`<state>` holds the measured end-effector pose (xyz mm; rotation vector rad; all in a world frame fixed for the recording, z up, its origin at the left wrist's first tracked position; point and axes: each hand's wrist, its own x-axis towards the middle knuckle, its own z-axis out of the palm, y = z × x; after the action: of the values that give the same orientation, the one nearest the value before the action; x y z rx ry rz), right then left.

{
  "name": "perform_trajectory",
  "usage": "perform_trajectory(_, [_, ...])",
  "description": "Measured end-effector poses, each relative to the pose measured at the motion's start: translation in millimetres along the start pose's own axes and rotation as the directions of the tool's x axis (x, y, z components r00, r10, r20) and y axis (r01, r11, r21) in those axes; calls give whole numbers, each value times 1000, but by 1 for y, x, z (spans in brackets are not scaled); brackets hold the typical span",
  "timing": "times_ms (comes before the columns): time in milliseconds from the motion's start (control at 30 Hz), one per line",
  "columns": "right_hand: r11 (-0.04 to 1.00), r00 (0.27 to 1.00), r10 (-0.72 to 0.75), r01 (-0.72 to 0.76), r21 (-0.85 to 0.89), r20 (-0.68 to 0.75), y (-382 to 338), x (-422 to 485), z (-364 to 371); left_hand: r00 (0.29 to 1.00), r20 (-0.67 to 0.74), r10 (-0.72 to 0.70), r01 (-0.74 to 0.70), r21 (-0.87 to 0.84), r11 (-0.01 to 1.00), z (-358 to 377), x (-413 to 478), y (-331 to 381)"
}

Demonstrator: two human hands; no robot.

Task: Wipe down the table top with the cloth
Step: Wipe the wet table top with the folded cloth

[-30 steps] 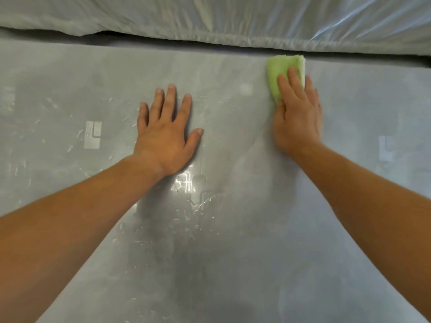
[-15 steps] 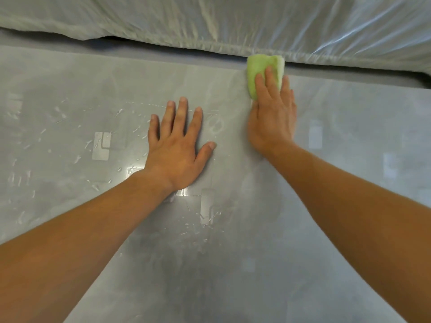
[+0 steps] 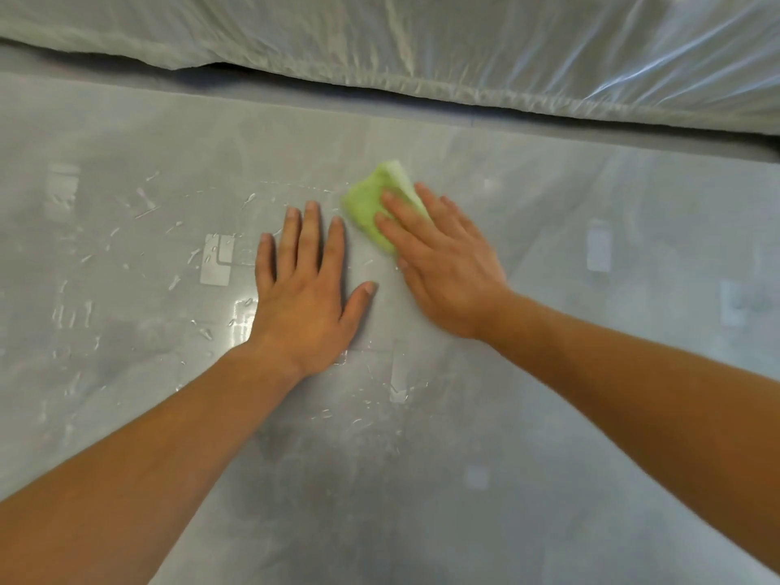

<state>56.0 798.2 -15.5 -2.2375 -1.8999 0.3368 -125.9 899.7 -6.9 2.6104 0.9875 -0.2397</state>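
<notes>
A folded light-green cloth [image 3: 371,200] lies on the grey, glossy table top [image 3: 548,437], left of centre and short of the far edge. My right hand [image 3: 443,259] presses flat on the cloth with fingers spread, covering its near half. Just to the left, my left hand [image 3: 308,285] rests palm-down on the bare table, fingers apart, holding nothing. Water drops and streaks [image 3: 139,204] shine on the table to the left of and below my left hand.
Crinkled clear plastic sheeting [image 3: 422,48] over a bulky shape runs along the far side of the table, with a dark gap under its edge. Pale rectangular light reflections [image 3: 217,259] show on the wet surface.
My right hand has slid the cloth leftward and towards me, away from the far edge by the plastic, and turned it at an angle. My left hand has stayed planted.
</notes>
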Motion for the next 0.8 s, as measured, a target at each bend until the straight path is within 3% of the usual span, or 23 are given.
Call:
perform_trajectory(67, [988,988,-150,151,-25,32,26,5,-4,1000,26,-11,11,-10,1000,-2,2,0])
perform_trajectory(133, [999,999,38,-38,-2,-22,48,24,-12,999,32,-3,3,-12,1000,-3,2,0])
perform_trajectory(200, [944,940,329,-326,47,-90,45,44,-17,999,33,11,-11,-14,1000,-4,1,-2])
perform_trajectory(267, [894,887,448,-445,54,-109,16,51,-13,999,40,17,-15,-28,999,-4,0,-5])
perform_trajectory(300, [916,910,402,-400,40,-102,2,47,-7,999,44,16,-14,-38,999,-4,0,-6])
perform_trajectory(367, [988,987,153,-152,18,-42,-10,29,0,999,50,17,-15,-50,999,-5,2,-7])
perform_trajectory(433, [997,997,-71,71,-9,16,6,15,-3,998,55,25,-22,-50,998,-4,1,-7])
perform_trajectory(500, [999,1000,-28,28,-30,-7,28,14,-7,998,62,26,-23,-49,999,-4,2,-7])
perform_trajectory(600, [935,928,353,-347,69,-116,17,18,-8,997,68,46,-39,-105,994,-7,2,-10])
perform_trajectory(667, [879,864,476,-465,102,-166,-18,10,2,996,18,83,-79,-149,986,-9,-4,-14])
perform_trajectory(733, [937,925,350,-343,71,-149,-47,-17,14,994,-35,100,-104,-143,984,-10,-17,-18])
perform_trajectory(800, [994,992,101,-98,40,-70,-49,-46,18,994,-63,91,-98,-115,988,-7,-35,-20])
